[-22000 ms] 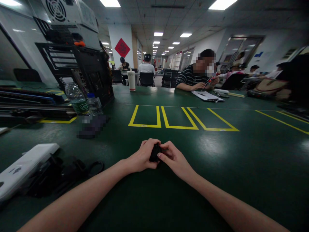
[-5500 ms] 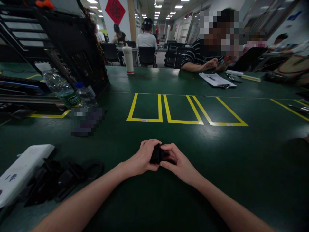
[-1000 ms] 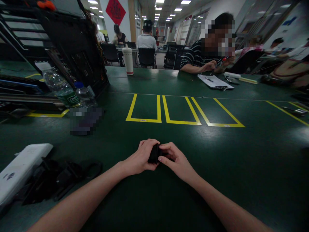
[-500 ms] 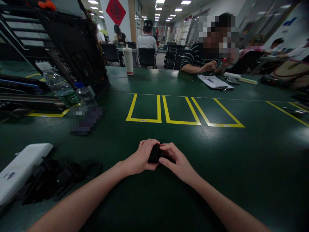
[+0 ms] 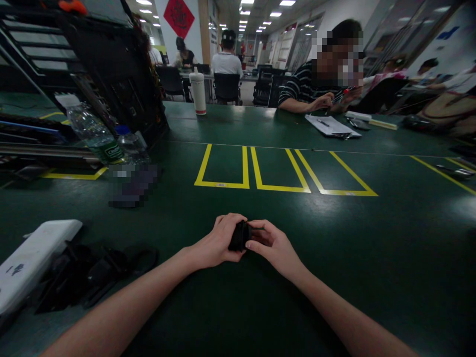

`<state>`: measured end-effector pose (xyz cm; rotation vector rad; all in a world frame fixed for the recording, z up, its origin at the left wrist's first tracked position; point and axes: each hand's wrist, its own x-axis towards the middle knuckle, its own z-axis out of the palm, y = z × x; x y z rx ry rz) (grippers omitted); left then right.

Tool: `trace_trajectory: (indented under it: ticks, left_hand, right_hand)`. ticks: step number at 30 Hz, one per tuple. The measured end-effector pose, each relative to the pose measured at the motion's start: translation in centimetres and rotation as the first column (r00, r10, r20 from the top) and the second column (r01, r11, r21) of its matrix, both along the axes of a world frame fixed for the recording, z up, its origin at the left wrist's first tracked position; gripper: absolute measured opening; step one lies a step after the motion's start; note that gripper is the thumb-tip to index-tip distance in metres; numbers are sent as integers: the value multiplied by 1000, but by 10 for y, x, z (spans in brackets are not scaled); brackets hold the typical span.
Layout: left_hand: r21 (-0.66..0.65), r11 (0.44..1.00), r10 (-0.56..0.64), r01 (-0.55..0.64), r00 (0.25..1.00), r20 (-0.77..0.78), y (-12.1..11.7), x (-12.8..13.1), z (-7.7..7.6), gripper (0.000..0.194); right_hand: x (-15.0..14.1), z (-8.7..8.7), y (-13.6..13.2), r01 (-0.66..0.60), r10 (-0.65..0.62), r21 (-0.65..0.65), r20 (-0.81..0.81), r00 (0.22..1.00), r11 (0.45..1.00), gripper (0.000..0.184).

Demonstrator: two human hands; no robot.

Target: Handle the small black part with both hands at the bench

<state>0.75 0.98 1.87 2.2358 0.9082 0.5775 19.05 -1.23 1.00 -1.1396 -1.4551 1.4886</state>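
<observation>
A small black boxy object (image 5: 240, 235) is held low over the green table, in the middle of the view. My left hand (image 5: 221, 241) wraps its left side, thumb below and fingers above. On the other side, the curled fingertips and thumb of my right hand (image 5: 271, 243) pinch the object's right end. Both hands cover much of it, so I cannot tell its exact kind.
Yellow tape outlines (image 5: 223, 185) mark the green table (image 5: 372, 248) ahead. At left lie a white device (image 5: 40, 248), black straps or gear (image 5: 100, 270), plastic bottles (image 5: 106, 148) and a blurred-out flat thing (image 5: 136, 186). A cup (image 5: 198, 91) stands farther off; a person sits across by a clipboard (image 5: 330, 126).
My right fingertips have shifted slightly to the right along the black object, and more of its right end shows. The left hand stays in place.
</observation>
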Motion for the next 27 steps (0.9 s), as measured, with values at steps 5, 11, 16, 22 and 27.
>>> trace_trajectory:
  ticks: [5,11,16,22,27]
  left_hand:
    - [6,1000,-15,15,1000,5,0,0,0,65]
    - [-12,1000,8,-8,1000,-14,-1,-1,0,58]
    - [17,1000,-2,3,1000,-19,-2,-2,0,59]
    - [56,998,-16,17,1000,-26,-1,-1,1,59]
    - [49,999,-19,19,1000,-18,-2,-1,2,59]
  right_hand:
    - [-5,-2,3,-18,18,-13,10,1000,1000,33]
    - [-7,-1,4,-12,8,-90,-37,999,996,28]
    - [-8,2,1,25,-25,-59,3,1000,998,17]
    - [-8,2,4,-7,6,-62,-18,1000,998,15]
    - [-7,3,3,-42,42,-16,15,999,999,18]
